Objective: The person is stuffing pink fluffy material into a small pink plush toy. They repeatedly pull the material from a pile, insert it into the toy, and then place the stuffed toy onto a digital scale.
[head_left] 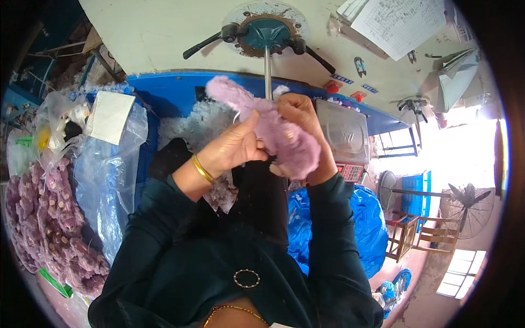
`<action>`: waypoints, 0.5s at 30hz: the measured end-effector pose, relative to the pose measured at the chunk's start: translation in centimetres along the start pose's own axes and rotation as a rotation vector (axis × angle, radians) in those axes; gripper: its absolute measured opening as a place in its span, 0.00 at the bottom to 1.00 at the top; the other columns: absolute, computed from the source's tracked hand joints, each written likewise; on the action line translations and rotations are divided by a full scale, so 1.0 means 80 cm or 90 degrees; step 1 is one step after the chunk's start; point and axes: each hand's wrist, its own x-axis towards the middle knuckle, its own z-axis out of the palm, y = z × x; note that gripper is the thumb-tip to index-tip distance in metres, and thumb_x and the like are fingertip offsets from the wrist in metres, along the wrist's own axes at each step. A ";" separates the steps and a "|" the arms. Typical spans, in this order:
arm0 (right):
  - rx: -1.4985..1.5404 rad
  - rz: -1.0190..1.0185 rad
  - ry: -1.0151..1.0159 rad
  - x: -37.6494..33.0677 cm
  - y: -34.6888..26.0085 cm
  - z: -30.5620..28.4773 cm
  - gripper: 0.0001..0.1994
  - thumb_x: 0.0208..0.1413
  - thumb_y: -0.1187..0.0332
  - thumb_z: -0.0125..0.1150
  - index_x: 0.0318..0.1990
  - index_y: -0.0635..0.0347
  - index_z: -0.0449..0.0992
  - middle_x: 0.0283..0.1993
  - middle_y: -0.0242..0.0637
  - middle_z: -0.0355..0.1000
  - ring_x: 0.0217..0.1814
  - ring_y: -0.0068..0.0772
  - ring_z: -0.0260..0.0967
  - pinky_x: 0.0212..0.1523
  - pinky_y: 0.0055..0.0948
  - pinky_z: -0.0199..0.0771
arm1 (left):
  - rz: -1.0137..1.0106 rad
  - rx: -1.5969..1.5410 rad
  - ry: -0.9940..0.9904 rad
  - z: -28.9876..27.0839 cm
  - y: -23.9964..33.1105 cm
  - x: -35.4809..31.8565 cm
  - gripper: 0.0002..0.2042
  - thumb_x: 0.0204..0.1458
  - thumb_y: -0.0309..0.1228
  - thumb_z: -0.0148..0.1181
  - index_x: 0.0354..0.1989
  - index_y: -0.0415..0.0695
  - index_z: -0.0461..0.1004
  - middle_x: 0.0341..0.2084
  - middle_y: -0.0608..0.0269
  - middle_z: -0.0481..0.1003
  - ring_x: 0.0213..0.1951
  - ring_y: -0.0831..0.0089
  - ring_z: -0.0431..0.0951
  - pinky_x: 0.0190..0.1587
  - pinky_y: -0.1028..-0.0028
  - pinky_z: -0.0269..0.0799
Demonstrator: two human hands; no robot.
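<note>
A fuzzy light-purple plush toy skin [292, 147] with small beige patches is held in front of me between both hands. My left hand [238, 143], below a gold bangle, grips its left side, thumb on top. My right hand [299, 112] is closed on its upper right edge, fingers curled. One long purple end sticks out to the upper left. A thin metal tube [268, 74] comes from a teal round fitting [265, 34] and meets the plush's upper edge. Whether the tube goes inside the plush is hidden.
Two black-handled levers [210, 44] flank the fitting on a pale machine panel. White fluff [202, 123] lies beneath a blue ledge. At left is a heap of purple plush pieces [49, 218] beside clear plastic. A scale [350, 172], a blue bag [366, 229] and fans stand at right.
</note>
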 end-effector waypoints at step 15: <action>-0.689 -0.180 0.173 -0.048 -0.018 0.080 0.31 0.36 0.70 0.69 0.53 0.62 0.68 0.45 0.52 0.69 0.49 0.37 0.71 0.43 0.37 0.73 | 0.330 0.369 0.276 0.015 -0.026 0.002 0.24 0.56 0.30 0.56 0.58 0.37 0.56 0.49 0.59 0.68 0.51 0.74 0.68 0.55 0.73 0.64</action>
